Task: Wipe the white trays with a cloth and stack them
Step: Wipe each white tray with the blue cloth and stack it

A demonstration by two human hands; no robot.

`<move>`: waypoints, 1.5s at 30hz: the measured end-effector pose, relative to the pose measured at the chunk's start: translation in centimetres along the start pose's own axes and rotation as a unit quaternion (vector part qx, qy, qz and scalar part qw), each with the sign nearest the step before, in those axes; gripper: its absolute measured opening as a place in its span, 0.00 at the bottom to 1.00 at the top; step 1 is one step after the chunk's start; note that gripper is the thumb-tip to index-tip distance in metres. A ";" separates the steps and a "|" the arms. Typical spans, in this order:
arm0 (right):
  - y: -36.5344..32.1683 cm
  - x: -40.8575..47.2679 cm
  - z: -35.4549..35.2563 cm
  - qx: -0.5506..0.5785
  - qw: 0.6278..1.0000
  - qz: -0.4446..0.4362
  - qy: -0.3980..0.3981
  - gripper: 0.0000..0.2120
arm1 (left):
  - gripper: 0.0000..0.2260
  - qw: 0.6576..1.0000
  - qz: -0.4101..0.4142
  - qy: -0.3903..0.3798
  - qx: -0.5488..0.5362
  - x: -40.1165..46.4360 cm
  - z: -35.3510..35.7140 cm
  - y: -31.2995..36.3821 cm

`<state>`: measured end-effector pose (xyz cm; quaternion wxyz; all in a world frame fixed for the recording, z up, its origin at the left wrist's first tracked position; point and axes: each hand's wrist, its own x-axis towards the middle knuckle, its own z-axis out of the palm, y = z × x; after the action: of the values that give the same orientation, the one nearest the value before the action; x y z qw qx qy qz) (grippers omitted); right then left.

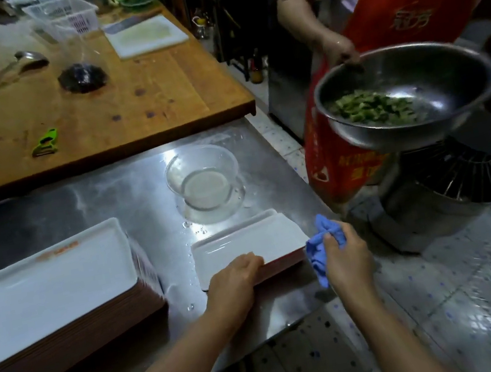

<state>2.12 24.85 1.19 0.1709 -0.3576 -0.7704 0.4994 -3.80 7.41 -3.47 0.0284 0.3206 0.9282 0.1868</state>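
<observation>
White tray gripped by left hand, right hand clutching blue cloth, logos unreadable

Steel surface in foreground, wet, glare streaks from overhead light. Wooden worktop raised behind it, scuffed and stained. Floor tiled pale with dark speckles, glossy with reflections. Steel cabinet against far side. Dark shelving beyond, contents unclear. Dim room overall, corners in shadow.
</observation>
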 end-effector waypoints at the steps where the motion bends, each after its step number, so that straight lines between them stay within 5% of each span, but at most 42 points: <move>1: 0.2 0.1 0.0 0.005 1.000 0.003 -0.002 0.09 | 0.14 1.000 0.008 0.012 -0.007 0.0 0.0 0.2; 4: 0.6 0.3 0.0 0.027 1.000 0.007 -0.003 0.08 | 0.13 0.999 0.023 0.049 -0.002 -0.2 0.3 0.5; 6: 0.6 0.4 0.1 0.033 0.999 0.014 -0.011 0.09 | 0.21 0.999 -0.022 0.000 -0.034 -0.1 0.8 0.4; 15: -0.1 0.1 0.8 0.074 0.997 0.015 -0.030 0.13 | 0.20 0.976 -0.129 -0.109 -0.137 -0.2 3.5 -0.6; 23: -1.0 -0.7 2.0 0.041 0.998 0.001 -0.037 0.06 | 0.28 0.979 -0.095 -0.181 -0.007 -0.1 1.9 -0.7; 32: -6.0 -4.4 6.3 0.058 0.993 -0.056 -0.087 0.08 | 0.32 0.981 -0.191 0.036 0.015 -3.1 -8.5 -2.2; 36: -9.1 -7.5 9.5 0.092 0.982 -0.077 -0.146 0.07 | 0.30 0.953 -0.259 0.155 -0.008 -6.9 -13.4 -6.2; 41: -11.7 -11.4 12.9 0.111 0.967 -0.092 -0.209 0.08 | 0.29 0.889 -0.418 0.187 0.005 -11.6 -16.4 -13.0; 45: -13.0 -13.8 15.0 0.125 0.954 -0.079 -0.259 0.09 | 0.24 0.845 -0.515 0.142 -0.024 -14.6 -17.1 -17.4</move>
<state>-2.69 1.99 7.37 0.0480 -0.1296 -0.7452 0.6523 -5.34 -19.71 5.09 -0.0037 -0.2337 0.9492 0.2109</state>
